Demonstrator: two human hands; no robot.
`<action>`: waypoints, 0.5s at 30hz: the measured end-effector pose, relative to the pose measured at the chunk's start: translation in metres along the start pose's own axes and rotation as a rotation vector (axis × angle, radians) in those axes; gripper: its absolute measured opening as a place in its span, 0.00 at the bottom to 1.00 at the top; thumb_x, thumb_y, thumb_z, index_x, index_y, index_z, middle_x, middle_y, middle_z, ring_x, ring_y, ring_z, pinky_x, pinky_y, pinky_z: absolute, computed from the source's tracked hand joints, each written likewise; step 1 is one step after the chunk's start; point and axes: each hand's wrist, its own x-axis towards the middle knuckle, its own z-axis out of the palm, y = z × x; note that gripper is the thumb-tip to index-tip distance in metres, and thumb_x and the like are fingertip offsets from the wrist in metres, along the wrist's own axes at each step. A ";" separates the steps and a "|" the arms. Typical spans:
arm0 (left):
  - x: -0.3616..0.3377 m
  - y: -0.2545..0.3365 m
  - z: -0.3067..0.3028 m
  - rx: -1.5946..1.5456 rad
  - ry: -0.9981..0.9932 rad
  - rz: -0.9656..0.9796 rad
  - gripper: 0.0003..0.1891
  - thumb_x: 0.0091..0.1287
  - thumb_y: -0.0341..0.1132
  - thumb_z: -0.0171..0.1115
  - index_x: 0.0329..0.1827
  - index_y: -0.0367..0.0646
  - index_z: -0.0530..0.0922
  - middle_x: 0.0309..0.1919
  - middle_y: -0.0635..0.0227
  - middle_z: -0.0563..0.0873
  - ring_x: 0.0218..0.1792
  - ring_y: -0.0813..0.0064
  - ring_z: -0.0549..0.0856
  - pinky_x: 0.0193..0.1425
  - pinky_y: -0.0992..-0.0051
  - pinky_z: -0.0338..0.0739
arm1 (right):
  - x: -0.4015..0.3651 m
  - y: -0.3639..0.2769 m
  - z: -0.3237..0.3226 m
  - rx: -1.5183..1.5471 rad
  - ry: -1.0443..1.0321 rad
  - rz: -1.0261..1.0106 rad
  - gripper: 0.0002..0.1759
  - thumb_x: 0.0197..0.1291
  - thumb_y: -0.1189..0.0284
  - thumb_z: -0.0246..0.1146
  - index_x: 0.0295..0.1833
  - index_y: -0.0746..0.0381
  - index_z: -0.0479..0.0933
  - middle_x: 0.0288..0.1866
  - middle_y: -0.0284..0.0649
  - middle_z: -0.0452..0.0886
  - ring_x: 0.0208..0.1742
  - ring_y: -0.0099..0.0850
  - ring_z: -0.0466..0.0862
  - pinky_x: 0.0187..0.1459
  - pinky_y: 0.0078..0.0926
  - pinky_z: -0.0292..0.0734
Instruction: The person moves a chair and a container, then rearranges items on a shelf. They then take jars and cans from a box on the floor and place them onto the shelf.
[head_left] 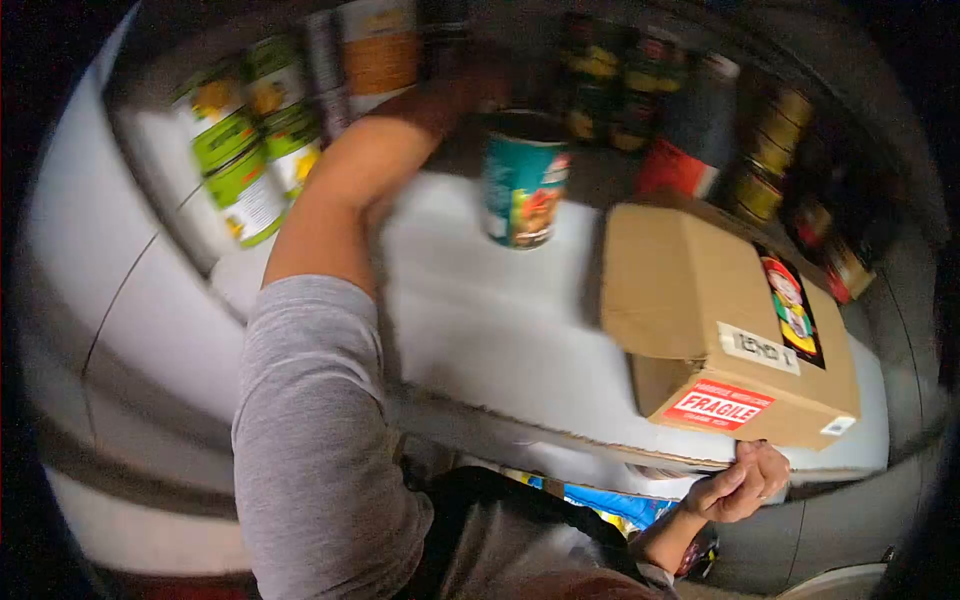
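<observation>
My left arm reaches over the white shelf (470,340) into the dark back. My left hand (485,85) is there, blurred and in shadow, so its fingers and anything in them cannot be made out. Close by, to its right, a teal can (525,180) with a food picture on its label stands upright on the shelf. At the front edge, my right hand (742,484) is closed, its curled fingers against the shelf edge (600,450). Just above that hand sits a cardboard box (690,290) with a red FRAGILE sticker and an open flap.
Green cans (240,180) are stacked at the left back. An orange-and-white container (380,50) is beside them. Dark jars (625,85), a bottle with a red label (680,165) and stacked gold tins (768,155) line the back right. Blue packaging (620,503) shows below the shelf.
</observation>
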 end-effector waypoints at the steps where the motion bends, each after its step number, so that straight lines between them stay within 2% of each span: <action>1: 0.014 -0.010 0.018 -0.024 -0.028 -0.039 0.22 0.63 0.38 0.58 0.62 0.50 0.74 0.46 0.47 0.83 0.48 0.52 0.83 0.54 0.58 0.77 | -0.001 0.002 0.001 0.001 0.013 -0.009 0.13 0.64 0.67 0.51 0.39 0.63 0.78 0.36 0.42 0.75 0.37 0.38 0.75 0.41 0.40 0.69; 7: 0.046 -0.055 0.072 -0.124 -0.114 -0.221 0.23 0.63 0.41 0.57 0.62 0.48 0.74 0.47 0.47 0.82 0.49 0.52 0.83 0.55 0.58 0.77 | 0.002 -0.005 -0.001 -0.083 -0.011 0.032 0.14 0.66 0.63 0.50 0.40 0.58 0.77 0.36 0.38 0.74 0.38 0.36 0.74 0.43 0.40 0.69; 11: 0.049 -0.056 0.079 -0.133 -0.114 -0.218 0.24 0.64 0.43 0.56 0.62 0.46 0.74 0.48 0.46 0.82 0.49 0.52 0.82 0.55 0.58 0.76 | 0.003 -0.004 -0.002 -0.097 -0.035 0.035 0.13 0.67 0.62 0.49 0.40 0.57 0.76 0.36 0.37 0.73 0.38 0.35 0.74 0.43 0.40 0.69; 15: 0.039 -0.040 0.064 -0.128 -0.106 -0.123 0.24 0.64 0.44 0.55 0.62 0.45 0.74 0.49 0.46 0.82 0.50 0.51 0.82 0.56 0.59 0.76 | 0.003 -0.003 0.000 -0.078 -0.019 0.001 0.13 0.66 0.64 0.50 0.40 0.59 0.76 0.37 0.38 0.75 0.39 0.36 0.75 0.44 0.40 0.69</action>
